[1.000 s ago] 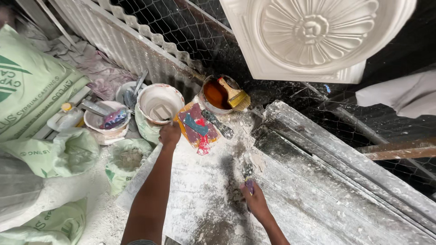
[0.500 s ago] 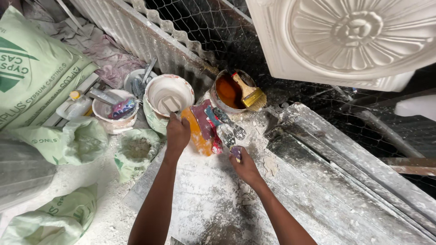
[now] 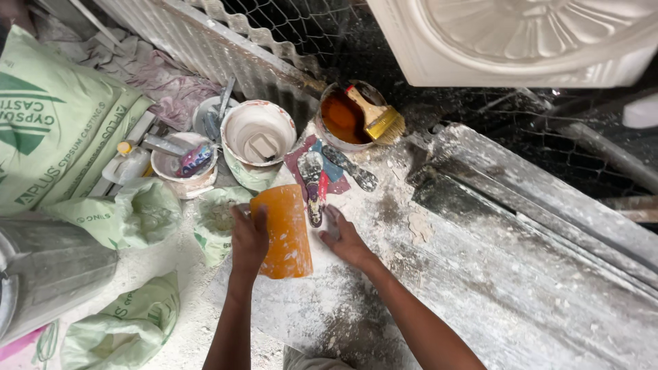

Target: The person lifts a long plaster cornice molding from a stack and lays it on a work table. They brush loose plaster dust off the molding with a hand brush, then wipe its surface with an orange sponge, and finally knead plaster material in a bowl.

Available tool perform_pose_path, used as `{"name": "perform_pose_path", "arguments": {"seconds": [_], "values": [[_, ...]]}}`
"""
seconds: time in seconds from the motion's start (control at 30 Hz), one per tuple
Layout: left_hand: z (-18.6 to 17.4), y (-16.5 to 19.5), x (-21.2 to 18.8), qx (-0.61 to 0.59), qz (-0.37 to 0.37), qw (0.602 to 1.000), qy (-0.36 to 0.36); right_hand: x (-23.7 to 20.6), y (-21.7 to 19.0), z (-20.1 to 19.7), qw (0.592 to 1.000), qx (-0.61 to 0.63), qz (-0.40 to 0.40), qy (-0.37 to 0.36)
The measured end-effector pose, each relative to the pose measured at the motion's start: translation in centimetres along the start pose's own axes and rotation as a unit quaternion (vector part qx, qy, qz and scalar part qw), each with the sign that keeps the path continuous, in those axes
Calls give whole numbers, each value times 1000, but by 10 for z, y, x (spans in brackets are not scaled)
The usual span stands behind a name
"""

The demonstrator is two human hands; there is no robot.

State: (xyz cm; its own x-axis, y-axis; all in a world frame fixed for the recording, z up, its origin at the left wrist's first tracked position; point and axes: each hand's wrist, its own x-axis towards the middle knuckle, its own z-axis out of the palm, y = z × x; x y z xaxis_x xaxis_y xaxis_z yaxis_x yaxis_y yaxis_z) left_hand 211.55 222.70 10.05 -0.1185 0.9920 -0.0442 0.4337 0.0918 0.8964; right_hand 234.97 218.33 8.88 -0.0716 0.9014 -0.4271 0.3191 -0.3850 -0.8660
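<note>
Left hand [image 3: 248, 240] gripping orange sheet [image 3: 282, 231]; right hand [image 3: 346, 240] open, seemingly flat on dusty floor [image 3: 343, 308].

Orange sheet [image 3: 282, 233] (plaster-flecked), curled, on the dusty white work surface [image 3: 329, 308].

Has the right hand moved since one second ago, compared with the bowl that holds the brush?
Yes. The right hand has come up from the lower dusty surface toward the brush bowl, and now lies beside the orange sheet.
</note>
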Motion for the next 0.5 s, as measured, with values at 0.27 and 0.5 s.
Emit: {"name": "perform_pose_path", "arguments": {"seconds": [0.27,0.5], "values": [[50,18,-54,-66,0,943,-326,-86,63,1,980,150,130,-19],[114,43,-113,75,94,909,-400,-152,115,-28,971,90,169,145]]}}
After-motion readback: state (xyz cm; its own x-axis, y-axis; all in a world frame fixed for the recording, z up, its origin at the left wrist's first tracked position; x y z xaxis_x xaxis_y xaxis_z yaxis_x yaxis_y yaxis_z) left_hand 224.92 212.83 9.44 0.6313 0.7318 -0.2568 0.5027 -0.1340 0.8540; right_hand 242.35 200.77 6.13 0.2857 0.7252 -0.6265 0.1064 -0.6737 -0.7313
